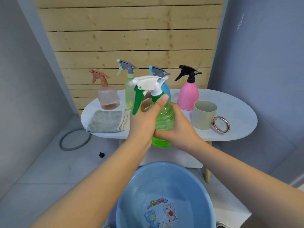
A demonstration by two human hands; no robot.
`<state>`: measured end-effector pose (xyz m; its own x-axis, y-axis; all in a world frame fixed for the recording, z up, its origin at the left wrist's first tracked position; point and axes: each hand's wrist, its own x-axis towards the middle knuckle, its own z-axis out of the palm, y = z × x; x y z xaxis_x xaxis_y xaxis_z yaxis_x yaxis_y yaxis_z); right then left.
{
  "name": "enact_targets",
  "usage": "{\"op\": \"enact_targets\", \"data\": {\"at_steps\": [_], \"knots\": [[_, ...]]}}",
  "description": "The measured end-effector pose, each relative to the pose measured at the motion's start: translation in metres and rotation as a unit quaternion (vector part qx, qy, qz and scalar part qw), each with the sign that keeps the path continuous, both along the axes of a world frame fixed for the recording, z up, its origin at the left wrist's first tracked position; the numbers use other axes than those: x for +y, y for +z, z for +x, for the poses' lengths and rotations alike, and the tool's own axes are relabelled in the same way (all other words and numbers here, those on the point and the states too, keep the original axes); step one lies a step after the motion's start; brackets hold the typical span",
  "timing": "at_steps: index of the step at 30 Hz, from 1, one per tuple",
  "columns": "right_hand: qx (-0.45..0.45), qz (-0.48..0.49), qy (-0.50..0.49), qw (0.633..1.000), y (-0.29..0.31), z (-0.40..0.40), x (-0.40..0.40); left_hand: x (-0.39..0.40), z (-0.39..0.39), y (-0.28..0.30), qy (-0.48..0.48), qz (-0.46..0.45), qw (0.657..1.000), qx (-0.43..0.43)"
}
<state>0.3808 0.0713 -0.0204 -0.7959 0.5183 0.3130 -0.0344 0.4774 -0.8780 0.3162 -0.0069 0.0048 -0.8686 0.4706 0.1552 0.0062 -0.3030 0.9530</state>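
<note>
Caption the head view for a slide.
Left hand and right hand hold a green spray bottle near a blue basin.

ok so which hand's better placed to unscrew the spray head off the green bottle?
Left. The left hand has its thumb at the green collar under the white spray head, fingers round the neck. The right hand wraps the green bottle lower down, so it likely serves best as the brace.

From the green bottle (164, 119), I see spray bottles (188, 97) walling twelve o'clock and a mug (204, 115) at three; nine, over the cloth (107, 120), seems open.
</note>
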Motion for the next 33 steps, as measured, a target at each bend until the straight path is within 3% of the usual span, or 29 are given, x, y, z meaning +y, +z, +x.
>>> {"op": "enact_targets", "data": {"at_steps": [10, 21, 28, 33], "knots": [[-0.021, -0.023, 0.006, 0.999, 0.007, 0.008, 0.000, 0.000, -0.004, 0.005, -0.034, -0.078, 0.990, 0.113], [-0.026, -0.005, -0.015, 1.000, 0.005, 0.010, 0.004, 0.002, -0.003, 0.004, -0.055, -0.042, 0.989, 0.133], [-0.049, 0.041, -0.031, 0.997, 0.000, 0.005, 0.003, 0.003, -0.007, 0.006, 0.020, -0.090, 0.980, 0.179], [-0.044, 0.031, -0.025, 0.998, 0.003, 0.009, 0.000, 0.000, -0.012, 0.011, -0.018, -0.107, 0.980, 0.169]]}}
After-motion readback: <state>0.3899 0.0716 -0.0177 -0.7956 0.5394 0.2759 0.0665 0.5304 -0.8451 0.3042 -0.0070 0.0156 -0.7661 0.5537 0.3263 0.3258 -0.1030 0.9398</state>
